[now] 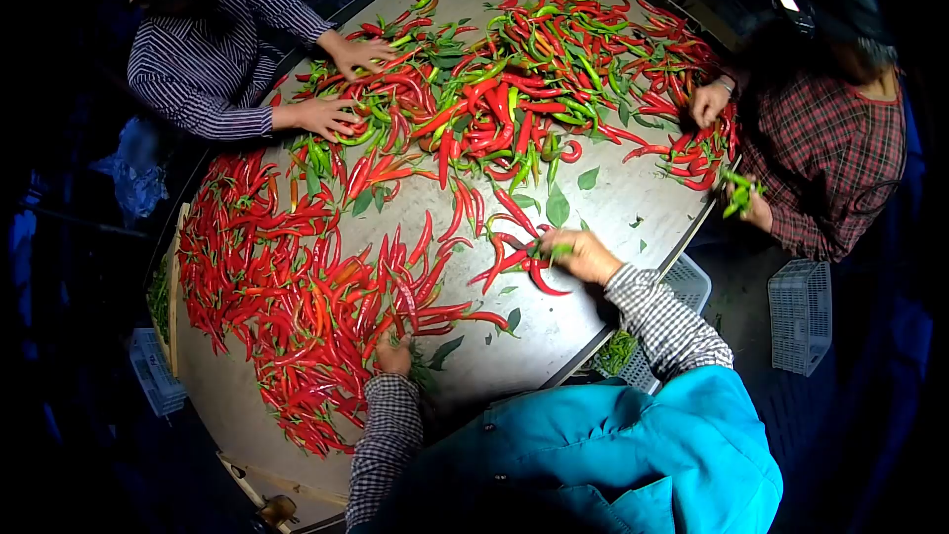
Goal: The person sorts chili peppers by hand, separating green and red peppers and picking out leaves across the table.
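My left hand (393, 354) rests at the near edge of a large heap of red chili peppers (306, 307). Its fingers are mostly hidden, so their grip is unclear. My right hand (590, 258) is curled over a small group of red chili peppers (504, 255) to the right of that heap. A green chili pepper (560, 251) shows at its fingers, held in the hand. Loose green leaves (558, 206) lie on the metal table (534, 331) around it. Further back is a mixed pile of red and green chili peppers (514, 104).
Across the table at left, a person in a striped shirt (203, 69) has both hands on peppers. At right, a person in a plaid shirt (830, 148) holds green peppers (739, 195) past the edge. Plastic baskets (799, 311) stand below; another basket (689, 284) sits beside my right arm.
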Action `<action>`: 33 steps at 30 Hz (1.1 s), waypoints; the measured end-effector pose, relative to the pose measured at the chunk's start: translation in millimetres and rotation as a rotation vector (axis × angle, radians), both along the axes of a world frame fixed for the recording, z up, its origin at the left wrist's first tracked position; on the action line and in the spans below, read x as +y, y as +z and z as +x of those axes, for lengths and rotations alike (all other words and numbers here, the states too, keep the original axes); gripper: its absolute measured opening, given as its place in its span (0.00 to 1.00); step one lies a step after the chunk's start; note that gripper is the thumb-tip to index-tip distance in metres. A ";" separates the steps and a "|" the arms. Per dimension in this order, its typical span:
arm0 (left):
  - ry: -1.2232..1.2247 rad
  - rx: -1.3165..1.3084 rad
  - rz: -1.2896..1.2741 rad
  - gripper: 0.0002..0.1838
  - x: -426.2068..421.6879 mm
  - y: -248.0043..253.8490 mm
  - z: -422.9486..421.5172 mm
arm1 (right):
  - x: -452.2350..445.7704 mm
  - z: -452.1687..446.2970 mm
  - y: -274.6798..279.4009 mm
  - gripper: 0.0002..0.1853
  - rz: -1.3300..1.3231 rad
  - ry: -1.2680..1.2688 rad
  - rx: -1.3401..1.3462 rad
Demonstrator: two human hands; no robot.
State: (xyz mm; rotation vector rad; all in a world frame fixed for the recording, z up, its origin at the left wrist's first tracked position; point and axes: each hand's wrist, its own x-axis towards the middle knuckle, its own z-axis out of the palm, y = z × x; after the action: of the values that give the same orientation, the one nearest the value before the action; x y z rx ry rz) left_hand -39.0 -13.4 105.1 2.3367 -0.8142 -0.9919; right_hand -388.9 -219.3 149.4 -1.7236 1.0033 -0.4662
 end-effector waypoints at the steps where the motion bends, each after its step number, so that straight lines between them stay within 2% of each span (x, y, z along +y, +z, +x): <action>1: 0.000 0.001 0.002 0.19 -0.1 1.2 -0.7 | -13.4 -4.7 1.2 0.13 0.013 -0.130 0.007; 3: 0.027 0.087 -0.115 0.19 3.0 -7.1 0.9 | -47.5 -12.7 -14.3 0.11 -0.152 -0.349 0.164; 5: 0.041 0.094 -0.126 0.19 6.9 -23.6 6.9 | -79.5 -7.9 -26.8 0.14 -0.188 -0.519 0.357; 6: 0.056 0.100 -0.133 0.19 8.6 -28.6 8.9 | -92.9 -2.9 -36.5 0.14 -0.188 -0.519 0.353; 8: 0.042 0.057 -0.118 0.19 9.2 -31.2 10.0 | -111.8 12.7 -51.8 0.20 -0.250 -0.628 0.535; 11: 0.033 0.076 -0.123 0.17 8.4 -25.3 7.9 | -119.2 33.7 -62.2 0.26 -0.259 -0.779 0.632; 12: 0.045 0.087 -0.136 0.17 8.6 -26.5 8.2 | -122.5 37.9 -65.2 0.21 -0.230 -0.768 0.618; 13: 0.058 0.101 -0.149 0.17 9.3 -27.7 7.9 | -127.9 36.5 -66.1 0.21 -0.226 -0.767 0.619; 15: 0.055 0.116 -0.162 0.16 7.4 -19.7 6.2 | -137.0 29.2 -61.4 0.21 0.012 -0.661 0.652; 17: 0.012 0.101 0.003 0.21 1.4 -5.4 5.3 | -142.0 8.3 -62.8 0.16 0.308 -0.825 0.341; 19: 0.051 0.114 0.003 0.22 -0.6 -1.0 2.3 | -127.7 -4.9 -30.9 0.12 0.596 -0.908 -0.022; 20: 0.064 0.104 0.036 0.23 -1.7 1.3 1.4 | -118.0 -4.4 -23.6 0.12 0.590 -0.906 -0.017; 22: 0.074 0.094 0.070 0.23 -0.9 0.7 0.9 | -101.6 -2.8 -20.1 0.09 0.362 -0.955 -0.178; 23: 0.086 0.103 0.087 0.24 0.1 -0.4 1.3 | -100.3 1.0 -32.0 0.11 0.401 -0.914 -0.217; 25: 0.092 0.103 0.097 0.24 1.6 -7.6 6.1 | -97.9 23.9 -47.1 0.18 0.203 -0.774 -0.176; 26: 0.039 0.067 0.053 0.24 6.0 -17.3 9.5 | -101.9 33.6 -64.3 0.25 -0.071 -0.838 0.045; 27: -0.014 0.033 0.012 0.23 7.4 -17.5 10.1 | -106.1 42.0 -59.3 0.30 -0.089 -0.862 0.200; 29: -0.012 0.051 -0.005 0.22 6.2 -15.2 8.8 | -111.8 61.7 -61.4 0.31 -0.125 -0.950 0.302; 31: -0.002 0.045 -0.015 0.22 5.3 -9.2 5.8 | -117.8 75.9 -62.5 0.33 -0.094 -0.833 0.513; 33: 0.009 0.109 -0.017 0.23 7.1 -16.4 10.6 | -116.2 89.9 -39.7 0.32 -0.047 -0.823 0.579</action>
State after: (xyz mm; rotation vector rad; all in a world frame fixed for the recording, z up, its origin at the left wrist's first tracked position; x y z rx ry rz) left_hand -28.5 -6.3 88.8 2.2485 -0.7654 -1.0940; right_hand -299.0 -335.5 109.7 -1.4459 2.1546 -0.5056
